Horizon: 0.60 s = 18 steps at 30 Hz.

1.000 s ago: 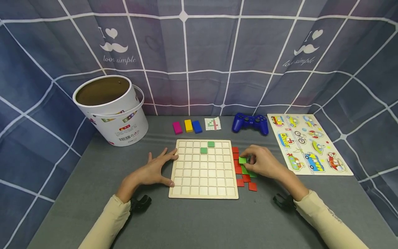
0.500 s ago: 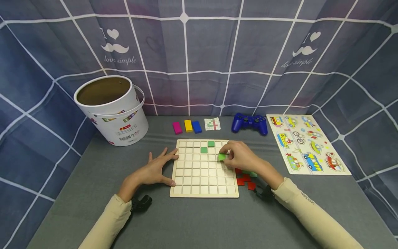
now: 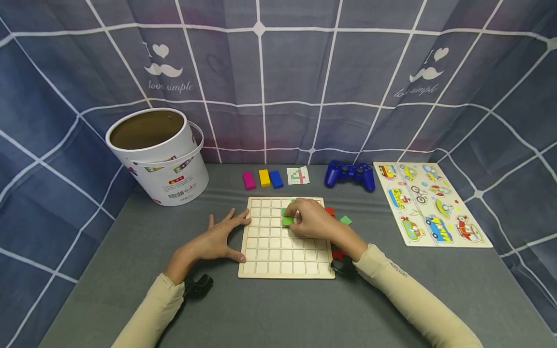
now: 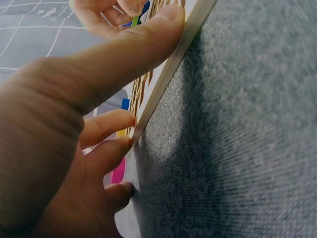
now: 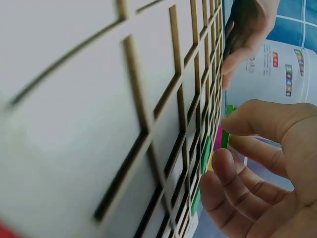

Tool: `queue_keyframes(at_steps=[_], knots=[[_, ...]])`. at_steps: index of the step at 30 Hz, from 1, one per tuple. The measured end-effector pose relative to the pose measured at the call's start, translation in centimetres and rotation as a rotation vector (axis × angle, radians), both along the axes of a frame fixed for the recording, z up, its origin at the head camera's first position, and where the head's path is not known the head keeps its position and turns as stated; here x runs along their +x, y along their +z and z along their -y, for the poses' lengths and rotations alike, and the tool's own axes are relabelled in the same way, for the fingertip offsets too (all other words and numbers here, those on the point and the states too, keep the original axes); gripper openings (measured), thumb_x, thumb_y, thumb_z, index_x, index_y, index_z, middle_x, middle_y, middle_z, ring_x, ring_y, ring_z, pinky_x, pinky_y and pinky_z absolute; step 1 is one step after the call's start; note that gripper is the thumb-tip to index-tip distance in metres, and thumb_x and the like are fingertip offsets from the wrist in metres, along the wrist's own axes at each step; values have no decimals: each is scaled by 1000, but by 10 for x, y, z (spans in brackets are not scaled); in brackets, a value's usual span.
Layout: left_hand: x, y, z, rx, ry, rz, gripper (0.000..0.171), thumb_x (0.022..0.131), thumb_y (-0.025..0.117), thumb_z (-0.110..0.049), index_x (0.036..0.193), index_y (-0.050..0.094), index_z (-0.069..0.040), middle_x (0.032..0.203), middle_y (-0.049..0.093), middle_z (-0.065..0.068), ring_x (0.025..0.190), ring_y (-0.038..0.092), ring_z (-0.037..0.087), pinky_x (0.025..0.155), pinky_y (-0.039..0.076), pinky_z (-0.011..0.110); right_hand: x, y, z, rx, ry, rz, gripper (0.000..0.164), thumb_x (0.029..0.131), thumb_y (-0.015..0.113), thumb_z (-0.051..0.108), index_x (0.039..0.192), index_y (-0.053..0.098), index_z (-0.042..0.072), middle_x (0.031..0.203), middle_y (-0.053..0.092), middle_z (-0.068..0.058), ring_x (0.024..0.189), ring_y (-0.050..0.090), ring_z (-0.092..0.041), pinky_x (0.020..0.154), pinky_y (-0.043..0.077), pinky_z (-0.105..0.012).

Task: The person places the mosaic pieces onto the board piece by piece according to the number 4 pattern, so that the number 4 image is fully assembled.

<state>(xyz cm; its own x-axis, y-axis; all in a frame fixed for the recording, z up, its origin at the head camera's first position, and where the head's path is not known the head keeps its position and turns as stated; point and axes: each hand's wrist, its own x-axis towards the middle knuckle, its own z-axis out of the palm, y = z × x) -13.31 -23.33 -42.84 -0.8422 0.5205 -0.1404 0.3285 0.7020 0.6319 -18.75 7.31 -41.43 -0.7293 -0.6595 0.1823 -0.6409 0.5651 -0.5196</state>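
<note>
A pale wooden grid board [image 3: 278, 254] lies on the grey table. My left hand [image 3: 213, 240] is spread beside it, with its thumb and fingertips touching the left edge; the left wrist view shows the thumb [image 4: 148, 42] on the rim. My right hand [image 3: 314, 220] pinches a green square tile [image 3: 287, 221] above the upper middle of the grid. In the right wrist view that tile [image 5: 225, 140] stands on edge between thumb and fingers, apart from the board. Two darker green tiles, one a flat green tile [image 5: 205, 153], lie in cells, partly hidden by my right hand in the head view.
Loose red tiles [image 3: 330, 211] and a green tile [image 3: 345, 220] lie right of the board, partly under my forearm. Behind it are pink, yellow and blue blocks [image 3: 276, 179], a pattern card [image 3: 298, 175] and a blue game controller [image 3: 349, 175]. A bucket [image 3: 174, 181] and picture board [image 3: 435, 205] flank them.
My right hand has picked up a green tile from the pile at the right and carried it leftward over the board. My left hand has stayed at the left edge.
</note>
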Motion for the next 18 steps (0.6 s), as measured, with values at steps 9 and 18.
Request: queue_keyframes(at_steps=[9, 18], knots=[[3, -2, 2, 2, 7, 1, 102, 67, 93, -41, 151, 43, -14, 167, 15, 2, 151, 1, 39, 100, -16, 77, -5, -2, 25, 84, 10, 24, 20, 78, 74, 10, 97, 76, 14, 90, 66, 3, 81, 59, -13, 71, 49, -30], [1, -2, 1, 10, -5, -21, 100, 67, 93, -40, 151, 43, -15, 167, 16, 2, 151, 2, 39, 100, -15, 78, -11, -6, 35, 112, -2, 17, 24, 75, 76, 9, 98, 78, 16, 90, 68, 5, 80, 59, -10, 70, 50, -29]])
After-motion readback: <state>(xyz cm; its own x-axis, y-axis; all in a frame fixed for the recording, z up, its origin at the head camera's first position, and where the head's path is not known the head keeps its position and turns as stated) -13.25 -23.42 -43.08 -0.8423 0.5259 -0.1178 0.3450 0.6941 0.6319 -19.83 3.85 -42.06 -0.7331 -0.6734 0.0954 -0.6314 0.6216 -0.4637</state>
